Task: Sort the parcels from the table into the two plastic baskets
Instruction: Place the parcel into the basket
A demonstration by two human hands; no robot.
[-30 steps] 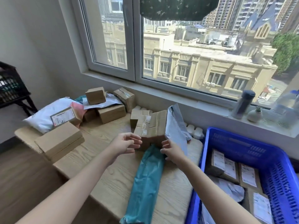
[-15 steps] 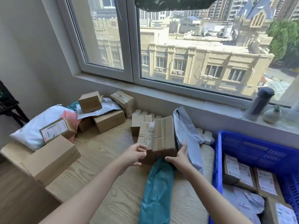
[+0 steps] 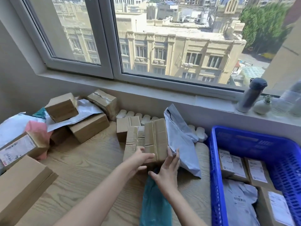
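- Parcels are lying across the wooden table (image 3: 84, 162) in front of you, and the 1 you are working on is a taped cardboard box (image 3: 155, 139) standing near the table's middle, just below the window sill (image 3: 162, 93).
- Your left hand (image 3: 140, 160) is reaching onto the box's front lower face, fingers lying mostly straight across the cardboard with the thumb tucked below; whether it is really gripping, you cannot tell from this view.
- Your right hand (image 3: 167, 170) is sitting at the box's lower right corner, fingers spread and nearly straight, fingertips touching the box edge and the grey mailer bag (image 3: 180, 144) leaning just beside it.
- A teal mailer bag (image 3: 154, 206) is lying flat on the table under your right wrist, running toward you.
- A second, smaller box (image 3: 125, 126) is standing just behind and left of the box you are touching.
- Further left, a pile of boxes (image 3: 88, 126) and soft bags is crowding the table's far corner, with a labelled box (image 3: 19, 149) and a large plain box (image 3: 22, 185) lying nearer you.
- The blue plastic basket (image 3: 254, 144) is sitting to your right, touching the table's edge, and is holding several labelled boxes and a grey bag.
- On the sill, a dark flask (image 3: 252, 95) is standing beside a small round vase (image 3: 262, 106).
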